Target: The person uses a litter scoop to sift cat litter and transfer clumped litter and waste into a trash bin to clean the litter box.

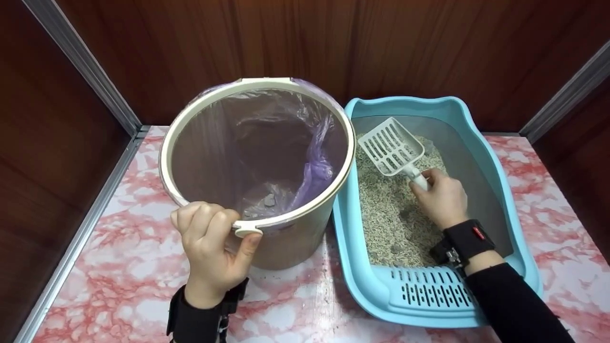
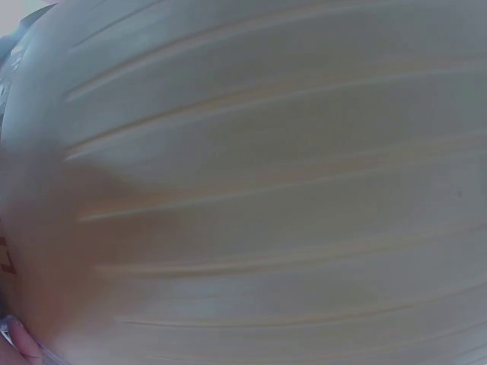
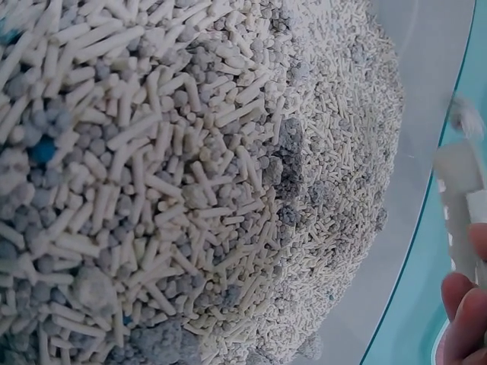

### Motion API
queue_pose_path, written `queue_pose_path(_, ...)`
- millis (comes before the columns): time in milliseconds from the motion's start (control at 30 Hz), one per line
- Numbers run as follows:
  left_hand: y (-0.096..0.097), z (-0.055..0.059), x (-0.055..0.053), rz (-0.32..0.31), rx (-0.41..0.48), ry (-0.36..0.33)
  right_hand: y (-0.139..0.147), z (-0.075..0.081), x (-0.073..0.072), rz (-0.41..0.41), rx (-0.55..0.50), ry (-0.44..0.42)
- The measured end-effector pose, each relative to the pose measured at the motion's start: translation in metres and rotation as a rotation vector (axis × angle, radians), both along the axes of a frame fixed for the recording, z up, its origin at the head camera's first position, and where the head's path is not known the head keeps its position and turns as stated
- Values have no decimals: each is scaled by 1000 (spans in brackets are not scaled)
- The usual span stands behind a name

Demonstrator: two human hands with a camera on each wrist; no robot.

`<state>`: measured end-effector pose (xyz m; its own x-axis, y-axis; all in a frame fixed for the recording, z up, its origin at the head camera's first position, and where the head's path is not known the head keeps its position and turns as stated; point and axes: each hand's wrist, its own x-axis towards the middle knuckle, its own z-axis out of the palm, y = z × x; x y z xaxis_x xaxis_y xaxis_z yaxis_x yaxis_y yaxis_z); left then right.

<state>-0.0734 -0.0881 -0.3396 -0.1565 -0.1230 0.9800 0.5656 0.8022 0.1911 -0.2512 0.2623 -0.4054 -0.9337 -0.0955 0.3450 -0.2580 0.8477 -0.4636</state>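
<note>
Gripping the rim of the bin at its seven o'clock, the left hand is curling its fingers over the edge, thumb on the outside. At my four o'clock, the right hand is pinching the handle of the scoop, whose blade is pointing toward eleven o'clock, inside the tray's outline and near the bin's rim. I am seeing the tray spanning two to five o'clock, its left edge running close beside the bin; whether they are touching, I cannot tell. Marbled tabletop is lying open at eight o'clock, with a strip showing at three. Wood-grain panels are closing the far side at twelve.

A perforated step is forming the blue tray's near end; beyond it, pale rod-shaped pellets and grey granules are making up the litter. A crinkled purple liner is hanging inside the round cream rim.

A black sleeve is covering part of the step. Ribbed bin wall is filling the left wrist view, hiding most of that hand. My right wrist view is cutting off the scoop at three o'clock, a blurred grey shape showing above it.
</note>
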Motion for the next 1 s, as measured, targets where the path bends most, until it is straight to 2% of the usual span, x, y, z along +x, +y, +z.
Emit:
queue_pose_path(167, 0, 1, 0, -8, -1, -5, 1, 0, 0, 0, 11, -14)
queue_pose_path(300, 0, 0, -1, 3, 4, 4, 1, 2, -1, 41, 47, -44)
queue_pose_path(467, 1, 1, 0, 10, -2, 3, 2, 22, 4, 130, 108, -135)
queue_pose_path(633, 4, 3, 2, -3, 2, -3, 4, 55, 23, 249, 200, -278)
queue_pose_path(733, 4, 4, 2, 4, 5, -2, 4, 68, 38, 286, 282, -364)
queue_pose_path(867, 4, 4, 2, 8, 8, -6, -1, 70, 52, 288, 378, -429)
queue_pose_path(1000, 4, 4, 2, 7, 11, -12, -15, 65, 58, 286, 366, -481)
